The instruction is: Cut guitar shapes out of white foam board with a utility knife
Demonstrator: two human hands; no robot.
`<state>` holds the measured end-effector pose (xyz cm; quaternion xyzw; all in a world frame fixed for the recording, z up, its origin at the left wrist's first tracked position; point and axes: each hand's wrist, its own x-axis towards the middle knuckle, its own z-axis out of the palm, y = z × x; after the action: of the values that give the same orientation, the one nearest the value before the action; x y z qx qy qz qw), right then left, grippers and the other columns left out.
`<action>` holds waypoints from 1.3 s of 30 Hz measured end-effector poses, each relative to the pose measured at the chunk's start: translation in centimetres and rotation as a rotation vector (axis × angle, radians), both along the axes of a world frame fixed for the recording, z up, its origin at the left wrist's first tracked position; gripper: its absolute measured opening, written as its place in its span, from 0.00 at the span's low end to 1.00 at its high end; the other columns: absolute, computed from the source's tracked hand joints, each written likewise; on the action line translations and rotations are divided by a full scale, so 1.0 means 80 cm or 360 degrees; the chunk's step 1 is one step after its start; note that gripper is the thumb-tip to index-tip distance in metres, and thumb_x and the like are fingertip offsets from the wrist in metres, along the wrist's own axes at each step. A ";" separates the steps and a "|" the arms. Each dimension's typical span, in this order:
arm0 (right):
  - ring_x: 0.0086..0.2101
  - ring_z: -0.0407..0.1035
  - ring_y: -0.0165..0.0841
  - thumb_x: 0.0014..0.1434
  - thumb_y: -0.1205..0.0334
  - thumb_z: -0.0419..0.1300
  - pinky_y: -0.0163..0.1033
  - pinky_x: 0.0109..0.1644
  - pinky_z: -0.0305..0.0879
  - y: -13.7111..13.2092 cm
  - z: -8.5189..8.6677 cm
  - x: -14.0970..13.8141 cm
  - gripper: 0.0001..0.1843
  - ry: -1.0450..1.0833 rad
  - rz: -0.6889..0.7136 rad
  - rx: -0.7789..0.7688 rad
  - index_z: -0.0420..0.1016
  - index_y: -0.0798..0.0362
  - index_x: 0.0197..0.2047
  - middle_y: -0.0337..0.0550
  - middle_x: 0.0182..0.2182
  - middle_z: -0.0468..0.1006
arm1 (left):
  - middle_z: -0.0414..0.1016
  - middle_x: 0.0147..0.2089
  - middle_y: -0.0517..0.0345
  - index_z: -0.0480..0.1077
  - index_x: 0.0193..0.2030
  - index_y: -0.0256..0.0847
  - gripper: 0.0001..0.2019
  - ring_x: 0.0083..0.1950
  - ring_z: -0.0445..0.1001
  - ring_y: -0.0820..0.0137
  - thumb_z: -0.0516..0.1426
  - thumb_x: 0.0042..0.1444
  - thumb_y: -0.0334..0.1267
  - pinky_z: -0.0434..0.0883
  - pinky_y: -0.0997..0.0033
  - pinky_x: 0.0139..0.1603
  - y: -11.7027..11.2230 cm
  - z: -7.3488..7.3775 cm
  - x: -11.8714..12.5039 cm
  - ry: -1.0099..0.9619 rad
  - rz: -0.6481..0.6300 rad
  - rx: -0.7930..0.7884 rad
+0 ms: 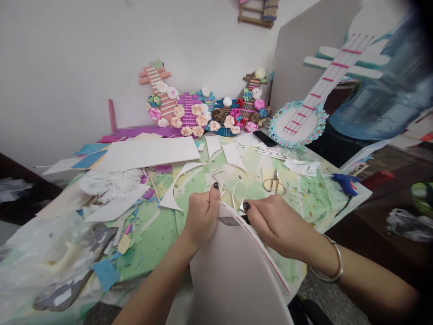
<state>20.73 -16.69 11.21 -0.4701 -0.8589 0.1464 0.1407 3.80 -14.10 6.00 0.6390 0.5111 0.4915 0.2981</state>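
Observation:
My left hand (202, 215) is closed on the upper end of a large white foam board (237, 271), thumb on top. The board slopes down toward me, and a red line runs along its curved right edge. My right hand (279, 223), with a bangle at the wrist, is closed at that edge on what looks like a utility knife. The knife's flat grey blade (229, 221) lies across the board near my left fingers; most of its dark handle is hidden in my fist. Curved white offcuts (179, 185) lie just beyond my hands.
Gold-handled scissors (274, 184) and a blue glue gun (345, 184) lie to the right. Flower-decorated model instruments (189, 113) lean against the wall, and a larger white one (304, 119) stands right. A white sheet (152, 152), tangled string (108, 185) and paper scraps cover the left.

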 end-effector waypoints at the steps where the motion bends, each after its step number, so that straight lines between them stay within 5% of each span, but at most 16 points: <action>1: 0.19 0.46 0.24 0.64 0.60 0.40 0.38 0.28 0.39 0.000 0.000 -0.001 0.19 -0.0015 -0.0008 0.0006 0.53 0.54 0.22 0.34 0.16 0.55 | 0.44 0.15 0.65 0.46 0.14 0.40 0.24 0.18 0.47 0.79 0.43 0.60 0.47 0.47 0.70 0.22 -0.001 0.000 0.000 0.0012 0.0015 -0.0008; 20: 0.19 0.48 0.23 0.63 0.61 0.41 0.36 0.28 0.43 0.005 -0.010 0.009 0.18 -0.0013 -0.0030 -0.0116 0.51 0.54 0.22 0.35 0.16 0.56 | 0.44 0.16 0.66 0.47 0.15 0.40 0.22 0.19 0.46 0.79 0.47 0.58 0.41 0.48 0.72 0.22 -0.005 -0.005 0.000 -0.0192 -0.0075 0.0052; 27: 0.19 0.47 0.24 0.64 0.61 0.41 0.36 0.28 0.42 0.004 -0.007 0.008 0.19 0.0019 -0.0024 -0.0038 0.51 0.54 0.21 0.35 0.16 0.56 | 0.51 0.17 0.65 0.54 0.16 0.39 0.19 0.22 0.52 0.77 0.46 0.57 0.42 0.52 0.73 0.24 0.001 -0.004 -0.005 -0.0134 0.0050 -0.0072; 31: 0.19 0.46 0.24 0.64 0.61 0.41 0.37 0.28 0.42 0.002 -0.006 0.007 0.19 0.0031 -0.0007 -0.0031 0.52 0.54 0.21 0.34 0.16 0.55 | 0.44 0.16 0.65 0.46 0.16 0.42 0.21 0.20 0.47 0.77 0.46 0.56 0.48 0.47 0.72 0.22 0.001 -0.006 -0.006 -0.0088 0.0138 -0.0334; 39: 0.19 0.46 0.24 0.64 0.60 0.40 0.37 0.28 0.41 -0.010 0.003 0.004 0.19 0.0099 -0.0011 0.0014 0.52 0.54 0.21 0.34 0.16 0.55 | 0.44 0.16 0.64 0.44 0.15 0.41 0.21 0.19 0.48 0.77 0.42 0.57 0.45 0.46 0.70 0.23 -0.012 0.006 -0.006 0.0198 0.0263 -0.0145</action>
<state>21.07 -17.47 11.45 -0.4676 -0.8532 0.1567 0.1700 3.31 -15.09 6.45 0.6098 0.6014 0.4500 0.2528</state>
